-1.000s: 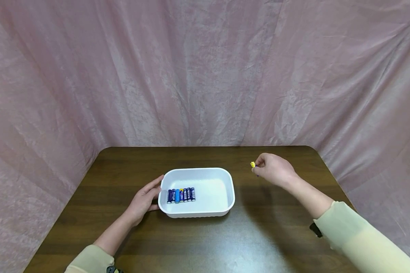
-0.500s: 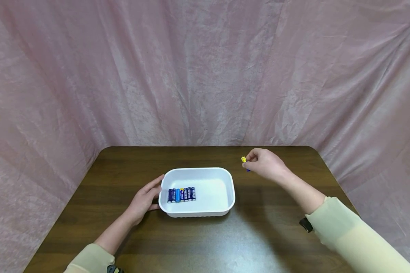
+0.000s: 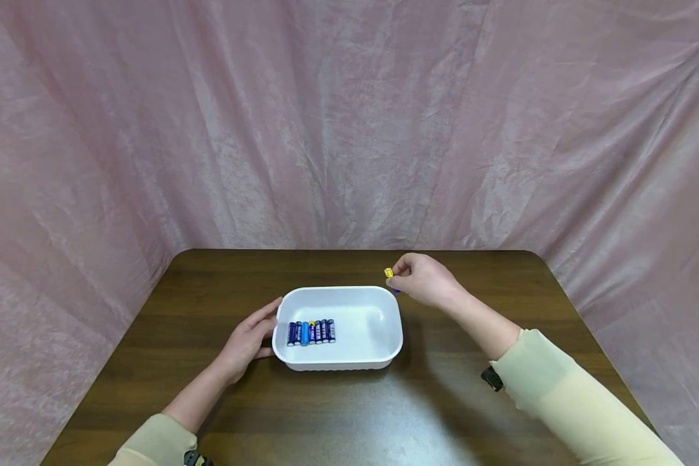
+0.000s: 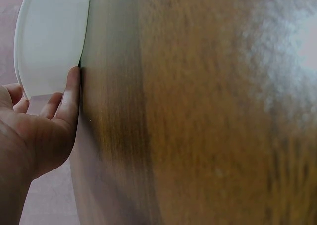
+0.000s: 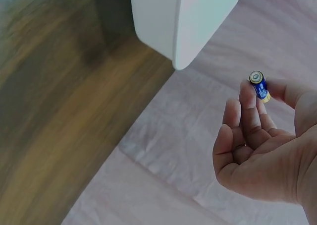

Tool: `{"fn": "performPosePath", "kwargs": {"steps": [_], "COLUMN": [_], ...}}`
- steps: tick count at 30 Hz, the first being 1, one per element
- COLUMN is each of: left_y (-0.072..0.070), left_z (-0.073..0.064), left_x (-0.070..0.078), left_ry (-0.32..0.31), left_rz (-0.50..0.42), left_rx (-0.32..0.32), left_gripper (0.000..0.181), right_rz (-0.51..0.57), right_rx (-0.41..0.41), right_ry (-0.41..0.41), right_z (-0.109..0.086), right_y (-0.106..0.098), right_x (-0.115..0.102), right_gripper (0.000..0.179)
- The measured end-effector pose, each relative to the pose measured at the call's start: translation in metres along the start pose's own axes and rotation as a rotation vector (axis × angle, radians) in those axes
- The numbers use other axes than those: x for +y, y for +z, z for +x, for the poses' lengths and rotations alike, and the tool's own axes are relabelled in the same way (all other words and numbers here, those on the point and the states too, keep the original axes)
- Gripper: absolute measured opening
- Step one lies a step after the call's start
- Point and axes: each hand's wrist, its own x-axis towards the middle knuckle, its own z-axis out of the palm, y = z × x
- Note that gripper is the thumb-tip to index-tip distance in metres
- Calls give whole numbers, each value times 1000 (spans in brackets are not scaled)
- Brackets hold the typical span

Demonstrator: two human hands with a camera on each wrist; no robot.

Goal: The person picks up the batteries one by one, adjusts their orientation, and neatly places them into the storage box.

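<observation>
My right hand (image 3: pixel 430 281) pinches a blue battery with a yellow end (image 3: pixel 388 272) between thumb and fingertips, above the table just past the far right corner of the white tray (image 3: pixel 364 333). In the right wrist view the battery (image 5: pixel 259 87) is held by its sides, one round end towards the camera. My left hand (image 3: pixel 244 343) touches the tray's left end with fairly straight fingers; the left wrist view shows its fingertips against the tray's outer wall (image 4: pixel 52 51). Inside the tray, several batteries (image 3: pixel 318 332) lie side by side at the left, mostly dark blue, one lighter blue.
The tray stands on a dark brown wooden table (image 3: pixel 349 414) with rounded far corners. Behind the table and at its sides hangs a pink curtain (image 3: pixel 349 129). The tray's low rim surrounds the batteries.
My right hand has moved left with the battery, from well right of the tray to its far right corner. The left hand stays at the tray's left end.
</observation>
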Motion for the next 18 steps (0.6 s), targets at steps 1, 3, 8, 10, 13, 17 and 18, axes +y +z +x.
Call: {"fn": "performPosePath", "kwargs": {"steps": [1,3,8,10,13,17,18], "left_y": [0,0,1,1,1,1,1], "left_z": [0,0,-1,-1,-1,-1,-1], "left_x": [0,1,1,1,2,2,2], "left_ry": [0,-4,-6,-6,-5,0,1], "left_rz": [2,6,5,5,11,16,17], "left_rx": [0,3,6,5,2,-3,-3], "left_gripper": [49,49,48,48,48,48,48], "right_rz": [0,3,5,4,-5,-1,0], "right_rx": [2,0,-7,-6,-6,-12,-15], "right_ry": [-1,-5,-18,-16,-13,-7,-5], "right_z": [1,3,9,11,13,16,16], "right_y": [2,4,12,15,20,27,29], "right_x": [-1,-4,-9,-10,-14,-19,-21], "right_gripper": [27,27,26,25,26,24,23]}}
